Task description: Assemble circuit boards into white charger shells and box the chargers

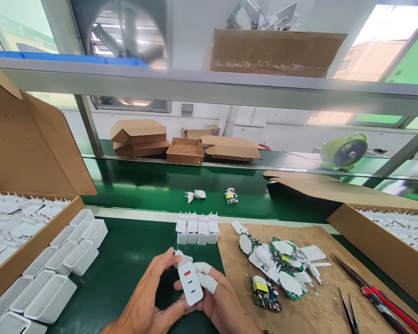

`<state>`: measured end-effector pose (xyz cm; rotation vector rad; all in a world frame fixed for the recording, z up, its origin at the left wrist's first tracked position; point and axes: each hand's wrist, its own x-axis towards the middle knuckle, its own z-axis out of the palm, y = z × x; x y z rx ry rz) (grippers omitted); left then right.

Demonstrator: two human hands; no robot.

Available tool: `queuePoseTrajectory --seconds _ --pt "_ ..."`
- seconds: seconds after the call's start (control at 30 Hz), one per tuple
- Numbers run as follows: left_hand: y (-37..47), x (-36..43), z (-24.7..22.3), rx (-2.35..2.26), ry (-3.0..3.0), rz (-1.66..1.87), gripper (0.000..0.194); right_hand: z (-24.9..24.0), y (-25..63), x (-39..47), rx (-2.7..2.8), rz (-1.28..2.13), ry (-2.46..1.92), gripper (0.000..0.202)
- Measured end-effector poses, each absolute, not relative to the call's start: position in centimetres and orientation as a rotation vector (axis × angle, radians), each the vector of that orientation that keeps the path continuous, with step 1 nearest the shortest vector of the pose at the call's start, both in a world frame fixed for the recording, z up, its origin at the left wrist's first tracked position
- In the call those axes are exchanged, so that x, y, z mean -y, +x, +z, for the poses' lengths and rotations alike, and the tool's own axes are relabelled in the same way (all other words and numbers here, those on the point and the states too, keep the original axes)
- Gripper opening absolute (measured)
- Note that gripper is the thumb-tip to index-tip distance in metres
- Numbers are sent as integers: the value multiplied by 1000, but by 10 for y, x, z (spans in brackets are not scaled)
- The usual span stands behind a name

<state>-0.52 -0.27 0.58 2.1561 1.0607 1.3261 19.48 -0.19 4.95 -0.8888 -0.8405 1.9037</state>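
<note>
A white USB charger point(191, 284), its port face with one red slot and dark slots turned toward me, sits between both hands above the green work surface. My left hand point(149, 292) grips its left side and lower edge, thumb at the bottom. My right hand point(219, 297), with white tape on two fingers, closes on the right side. A white piece shows behind the charger's top; the fingers partly hide it. Just beyond stand several white charger housings point(198, 230) in a row. Right of my hands lies a pile of circuit boards with white parts point(285, 262).
Rows of white open housings point(55, 264) line the left, beside a carton of white parts point(28, 222). Another carton point(379, 246) stands right. Pliers point(372, 290) and tweezers point(349, 311) lie on the brown board point(320, 306). Two small assemblies rest on the green conveyor belt point(142, 190); a metal shelf beam point(195, 88) crosses above.
</note>
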Motion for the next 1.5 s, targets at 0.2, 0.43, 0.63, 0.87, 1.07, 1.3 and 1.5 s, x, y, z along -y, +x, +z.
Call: queuePoseTrajectory --seconds 0.2,0.43,0.63,0.87,1.07,1.3,1.5 --pt "-6 2 5 -1069 2150 1297 78 48 195 3 832 1895 -919 42" --pt "-7 1 4 -1139 2159 1263 86 49 200 1 1252 1496 -1127 32" --pt "-8 -8 0 -1075 2351 1262 52 44 209 6 1917 695 -1397 35" --pt "-2 -2 7 -1136 2500 1165 42 22 209 7 2013 577 -1313 53" --pt "10 3 5 -1217 2491 1148 46 25 212 8 2044 815 -1466 61" --pt "-33 -41 5 -1318 2454 1140 34 19 214 -4 2274 788 -1249 67" --pt "-40 -89 11 -1381 2016 1128 43 -6 209 -16 2340 726 -1401 40"
